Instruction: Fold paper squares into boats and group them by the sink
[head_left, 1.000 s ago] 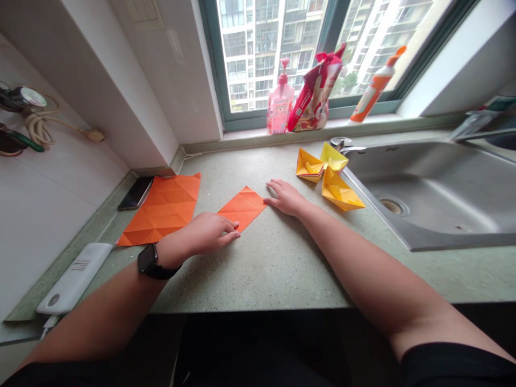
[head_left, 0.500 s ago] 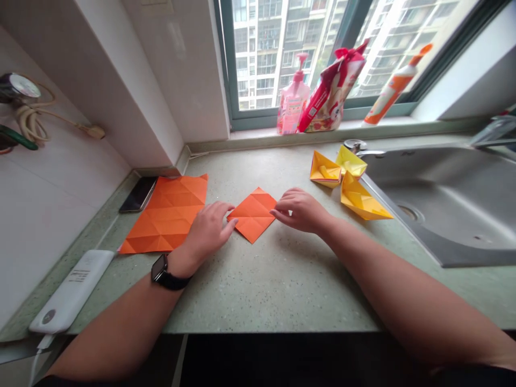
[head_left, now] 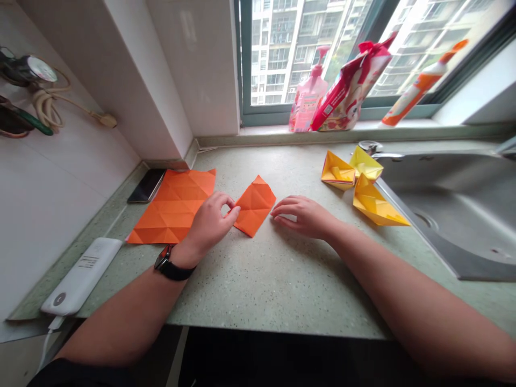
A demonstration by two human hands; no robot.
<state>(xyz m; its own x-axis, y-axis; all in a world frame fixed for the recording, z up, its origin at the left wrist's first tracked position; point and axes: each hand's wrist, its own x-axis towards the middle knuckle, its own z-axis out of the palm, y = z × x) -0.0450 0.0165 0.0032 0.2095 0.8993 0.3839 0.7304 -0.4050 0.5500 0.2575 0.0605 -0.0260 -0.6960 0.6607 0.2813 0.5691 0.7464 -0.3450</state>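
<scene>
A small folded orange paper [head_left: 255,206], creased and diamond-shaped, is between my hands over the counter. My left hand [head_left: 213,220] pinches its left corner between thumb and fingers. Just off its right corner, my right hand [head_left: 302,215] rests near the counter, fingers apart with nothing in them. Beside my left hand lies a larger creased orange sheet [head_left: 173,207], its right part behind that hand. To the right stand folded paper boats: an orange-yellow one [head_left: 337,171], a pale yellow one [head_left: 366,163] and a deeper yellow one [head_left: 377,204].
A phone [head_left: 145,186] lies by the left wall, and a white power bank [head_left: 83,277] with a cable is nearer. The steel sink [head_left: 451,215] is at the right. A pink pump bottle [head_left: 309,102], a red bag [head_left: 350,91] and an orange-white bottle [head_left: 419,88] line the windowsill.
My left hand now pinches the small orange paper, which has tilted. My right hand has come away from its right corner. The whole view has shifted a little.
</scene>
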